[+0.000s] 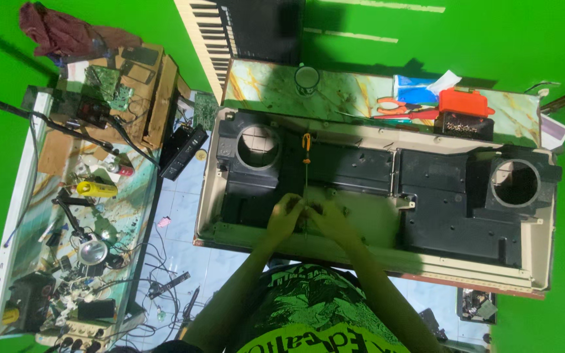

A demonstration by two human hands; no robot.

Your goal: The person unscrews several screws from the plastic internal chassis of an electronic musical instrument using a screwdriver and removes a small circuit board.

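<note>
Both the left hand (pixel 285 216) and right hand (pixel 326 219) pinch a long screwdriver (pixel 306 171), fingers closed, on the keyboard housing (pixel 374 216); driving the screw needs steady downward pressure.

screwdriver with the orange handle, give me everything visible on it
The screwdriver has a small orange handle at the far end and a long thin dark shaft that looks like metal. It lies lengthwise over the black inner panel of the opened keyboard casing, handle away from the person, tip toward them. The left hand and right hand meet at the tip end; exact grip and tip are hidden.
</note>
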